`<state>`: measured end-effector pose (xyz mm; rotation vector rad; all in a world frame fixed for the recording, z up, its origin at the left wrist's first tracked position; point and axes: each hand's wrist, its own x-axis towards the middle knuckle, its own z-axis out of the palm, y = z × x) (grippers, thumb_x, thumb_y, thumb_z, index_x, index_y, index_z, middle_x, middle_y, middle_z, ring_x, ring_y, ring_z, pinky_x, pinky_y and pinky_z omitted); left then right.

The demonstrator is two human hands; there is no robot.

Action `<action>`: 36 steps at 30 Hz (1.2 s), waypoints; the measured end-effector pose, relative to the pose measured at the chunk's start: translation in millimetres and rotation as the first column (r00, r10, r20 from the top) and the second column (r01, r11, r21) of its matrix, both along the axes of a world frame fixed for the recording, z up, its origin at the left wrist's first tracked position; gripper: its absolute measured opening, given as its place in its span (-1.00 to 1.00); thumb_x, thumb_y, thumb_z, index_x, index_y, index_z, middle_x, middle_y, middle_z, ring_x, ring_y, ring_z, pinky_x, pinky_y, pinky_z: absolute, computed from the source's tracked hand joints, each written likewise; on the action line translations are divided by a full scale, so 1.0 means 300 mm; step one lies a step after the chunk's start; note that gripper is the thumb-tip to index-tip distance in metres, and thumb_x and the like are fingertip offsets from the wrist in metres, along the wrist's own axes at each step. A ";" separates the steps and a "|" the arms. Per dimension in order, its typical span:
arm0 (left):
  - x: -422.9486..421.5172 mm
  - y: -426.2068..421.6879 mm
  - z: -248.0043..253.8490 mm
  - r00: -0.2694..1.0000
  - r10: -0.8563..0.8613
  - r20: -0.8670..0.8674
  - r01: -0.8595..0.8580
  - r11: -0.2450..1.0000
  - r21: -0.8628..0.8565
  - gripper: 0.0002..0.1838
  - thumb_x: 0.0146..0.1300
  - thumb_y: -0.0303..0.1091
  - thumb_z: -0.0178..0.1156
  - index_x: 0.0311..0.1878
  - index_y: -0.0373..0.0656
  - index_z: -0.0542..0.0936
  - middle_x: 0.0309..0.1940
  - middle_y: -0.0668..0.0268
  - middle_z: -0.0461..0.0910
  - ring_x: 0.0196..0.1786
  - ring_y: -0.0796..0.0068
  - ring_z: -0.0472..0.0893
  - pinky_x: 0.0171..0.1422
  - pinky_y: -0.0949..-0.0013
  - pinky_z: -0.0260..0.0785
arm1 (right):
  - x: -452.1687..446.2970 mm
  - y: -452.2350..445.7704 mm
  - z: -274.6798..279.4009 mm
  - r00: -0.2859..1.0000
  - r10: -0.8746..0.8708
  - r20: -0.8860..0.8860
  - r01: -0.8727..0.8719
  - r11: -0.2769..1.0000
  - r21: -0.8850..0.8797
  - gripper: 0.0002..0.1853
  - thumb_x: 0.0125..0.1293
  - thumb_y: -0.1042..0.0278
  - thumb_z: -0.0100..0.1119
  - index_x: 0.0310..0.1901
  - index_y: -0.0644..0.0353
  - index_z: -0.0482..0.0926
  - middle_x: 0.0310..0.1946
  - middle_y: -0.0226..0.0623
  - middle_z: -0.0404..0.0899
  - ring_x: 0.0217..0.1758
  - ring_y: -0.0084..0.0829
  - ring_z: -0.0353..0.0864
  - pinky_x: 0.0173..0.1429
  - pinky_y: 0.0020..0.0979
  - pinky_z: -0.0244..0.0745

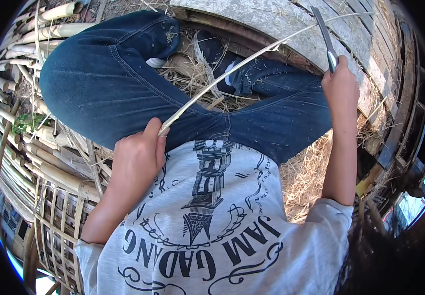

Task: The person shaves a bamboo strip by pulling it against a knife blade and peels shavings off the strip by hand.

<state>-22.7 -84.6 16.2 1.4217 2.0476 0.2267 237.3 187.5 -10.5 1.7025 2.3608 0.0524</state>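
My left hand (pixel 141 150) is closed on the near end of a thin pale strip (pixel 212 84), which looks like split bamboo. The strip runs up and to the right, over my crossed legs in blue jeans, and thins out at the top right. My right hand (pixel 341 83) grips the handle of a knife (pixel 324 34) above my knee. Its long blade points up and slightly left, and the far part of the strip passes by it, close to the blade's upper end; whether they touch is hard to tell.
Bamboo poles (pixel 57 169) are piled along the left, with a woven bamboo lattice (pixel 57 221) at the lower left. A weathered wooden board (pixel 266 22) lies ahead at the top. Straw-like shavings (pixel 307 172) cover the ground at right and between my legs.
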 end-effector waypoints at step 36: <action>0.034 0.022 0.004 0.992 0.081 0.095 -0.072 0.993 -0.094 -0.80 0.41 -0.39 0.10 -0.34 -0.24 0.39 -0.66 -0.04 0.46 -0.54 -0.18 0.52 -0.48 -0.02 0.28 | -0.102 -0.119 -0.031 0.932 0.306 -0.195 -0.337 0.929 -0.153 -0.77 0.07 0.43 0.33 -0.29 0.17 0.45 -0.52 -0.03 0.64 -0.41 -0.02 0.71 -0.35 -0.06 0.59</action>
